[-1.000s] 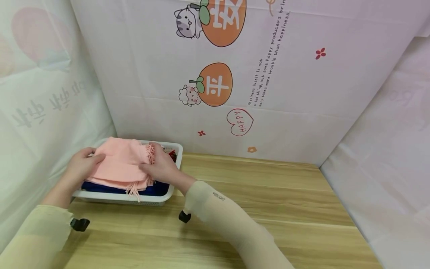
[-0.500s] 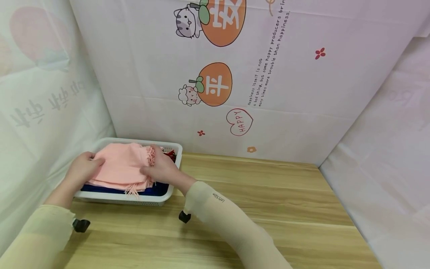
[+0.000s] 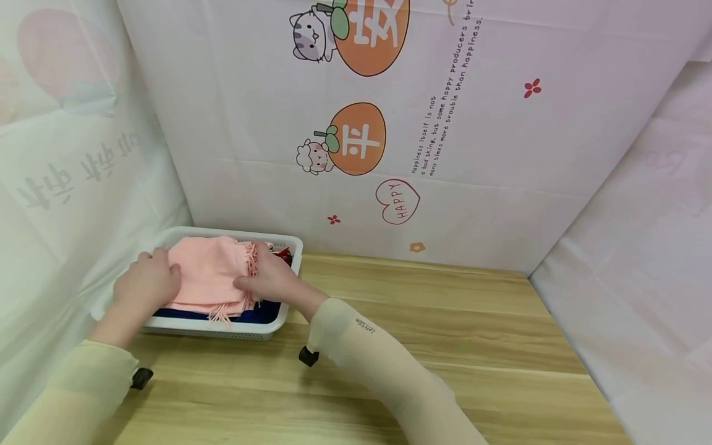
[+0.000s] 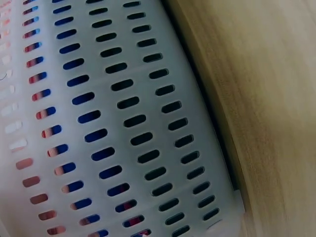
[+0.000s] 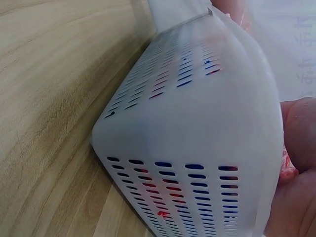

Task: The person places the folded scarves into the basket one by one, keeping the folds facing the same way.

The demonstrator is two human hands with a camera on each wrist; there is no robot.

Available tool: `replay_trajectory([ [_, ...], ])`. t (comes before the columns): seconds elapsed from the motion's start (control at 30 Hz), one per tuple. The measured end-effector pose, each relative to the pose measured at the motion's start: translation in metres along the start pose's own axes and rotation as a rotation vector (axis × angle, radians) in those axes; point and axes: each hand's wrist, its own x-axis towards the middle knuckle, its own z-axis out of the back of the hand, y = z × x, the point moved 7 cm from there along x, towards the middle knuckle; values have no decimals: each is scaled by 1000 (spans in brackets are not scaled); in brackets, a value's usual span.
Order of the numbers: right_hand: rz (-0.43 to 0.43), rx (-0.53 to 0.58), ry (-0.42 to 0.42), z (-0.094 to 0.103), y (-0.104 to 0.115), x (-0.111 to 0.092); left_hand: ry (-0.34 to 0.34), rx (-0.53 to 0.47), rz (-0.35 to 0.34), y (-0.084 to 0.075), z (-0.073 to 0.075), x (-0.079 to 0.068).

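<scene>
In the head view a folded pink scarf [image 3: 208, 272] with fringed ends lies on top of dark blue cloth [image 3: 258, 314] in a white plastic basket [image 3: 217, 327]. My right hand [image 3: 272, 275] holds the scarf's fringed right side, thumb on top and fingers toward the far edge. At the scarf's left edge my left hand [image 3: 147, 281] bends down over it, thumb touching the cloth; its fingertips are hidden. The left wrist view shows only the basket's slotted wall [image 4: 113, 118]. Part of my right hand [image 5: 298, 163] appears beside the basket rim in the right wrist view.
Some red and dark cloth [image 3: 285, 255] shows at the basket's back right corner. The basket stands on a wood-grain tabletop [image 3: 423, 321], close to the printed white back sheet [image 3: 267, 191] and the left side sheet [image 3: 83, 185].
The raised pink scarf has come down flatter into the basket. My left hand has shifted right and turned over the scarf's left edge. The right hand stays nearly in place.
</scene>
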Motion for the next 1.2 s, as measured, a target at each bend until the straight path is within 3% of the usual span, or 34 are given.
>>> replay_trajectory([
  [0.23,2,-25,1,3,-2,1,-96,-11,-110,-14,-2,-1],
  [0.5,21,-81,-20,9,-2,1,-202,38,-313,-32,-3,0],
  [1.0,-69,-68,-176,21,-13,2,-206,89,-375,-42,-6,0],
  [1.2,-27,-51,-189,18,-6,5,-221,67,-388,-39,-6,-2],
])
